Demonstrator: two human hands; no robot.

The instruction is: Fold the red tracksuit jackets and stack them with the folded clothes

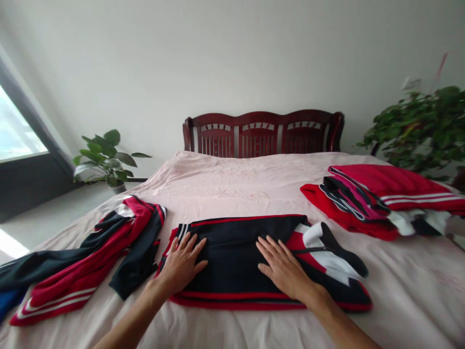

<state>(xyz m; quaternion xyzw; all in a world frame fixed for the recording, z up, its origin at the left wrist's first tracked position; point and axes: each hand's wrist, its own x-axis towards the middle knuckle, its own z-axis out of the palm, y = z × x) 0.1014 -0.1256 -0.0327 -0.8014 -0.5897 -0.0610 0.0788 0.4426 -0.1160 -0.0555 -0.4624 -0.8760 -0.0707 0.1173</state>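
Note:
A navy jacket [232, 257] with red edging and a white-and-red collar end lies folded on the bed in front of me. Its collar points to the right, and white stripes show at its left end. My left hand [183, 261] rests flat on the jacket's left part, fingers spread. Over on the right, my right hand [281, 266] lies on the cloth near the collar, also open with fingers apart. Neither hand grips anything. The cloth under both palms is hidden.
An unfolded red and navy jacket [123, 242] lies on the left of the pink bedsheet [225, 186]. At right sits a stack of folded clothes [395, 186]. Behind are a dark wooden headboard [257, 135], a potted plant [105, 155] and a leafy plant [421, 128].

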